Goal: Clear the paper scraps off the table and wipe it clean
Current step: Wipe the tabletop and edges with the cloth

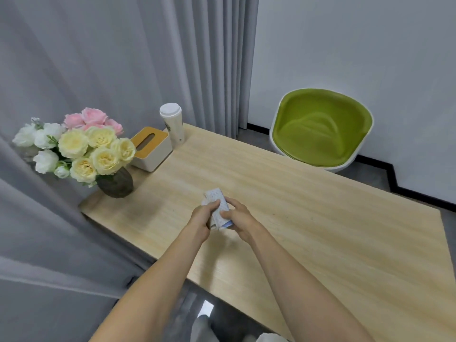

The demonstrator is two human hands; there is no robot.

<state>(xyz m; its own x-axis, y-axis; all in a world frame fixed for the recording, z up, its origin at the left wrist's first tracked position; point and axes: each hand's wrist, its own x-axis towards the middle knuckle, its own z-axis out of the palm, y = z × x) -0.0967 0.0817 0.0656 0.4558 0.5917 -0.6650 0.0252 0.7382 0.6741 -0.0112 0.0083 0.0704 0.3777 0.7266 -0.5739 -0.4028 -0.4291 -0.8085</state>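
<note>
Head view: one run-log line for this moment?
left hand: holds dotted cloth | right hand: holds dotted cloth | table: vase, tissue box, cup at far left

Matt wood grain, soft cloth, a little gloss.

The long pale wooden table (pixel 308 218) shows fine straight grain under a smooth, low-sheen finish. The pleated grey cloth curtains (pixel 98 58) hang soft and matt. The folded white cloth with blue speckles (pixel 218 206) looks soft and matt. The tall white paper cup (pixel 174 129) is smooth, its plastic lid (pixel 170 109) faintly shiny. The white rectangular tissue box (pixel 154 160) is smooth and matt, topped in tan wood-look. The dark round vase (pixel 116 185) is ribbed and dull. The round chair (pixel 320 127) pairs a glossy white plastic shell with a matt green seat.
</note>
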